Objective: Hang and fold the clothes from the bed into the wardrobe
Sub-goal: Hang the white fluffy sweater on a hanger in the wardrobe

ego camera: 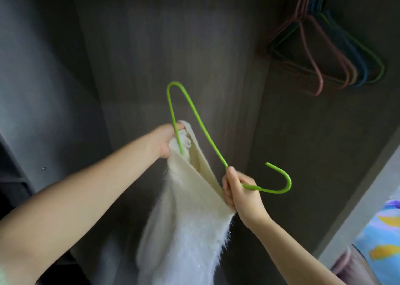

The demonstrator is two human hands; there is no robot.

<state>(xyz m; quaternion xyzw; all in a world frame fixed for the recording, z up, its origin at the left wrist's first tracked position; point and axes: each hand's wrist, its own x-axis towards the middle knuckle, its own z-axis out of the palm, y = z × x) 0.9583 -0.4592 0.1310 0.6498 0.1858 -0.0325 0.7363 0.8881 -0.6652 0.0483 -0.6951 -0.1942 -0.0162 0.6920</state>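
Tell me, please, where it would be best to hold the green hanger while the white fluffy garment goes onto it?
Probably at the neck just below the hook, from the right, where the right hand already grips the green hanger. That straight stretch is bare and clear of cloth, while the far shoulder end is tucked into the white garment, whose opening the left hand holds.

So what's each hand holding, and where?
Right hand grips the green hanger at its neck below the hook. Left hand holds the fuzzy white garment's top edge.
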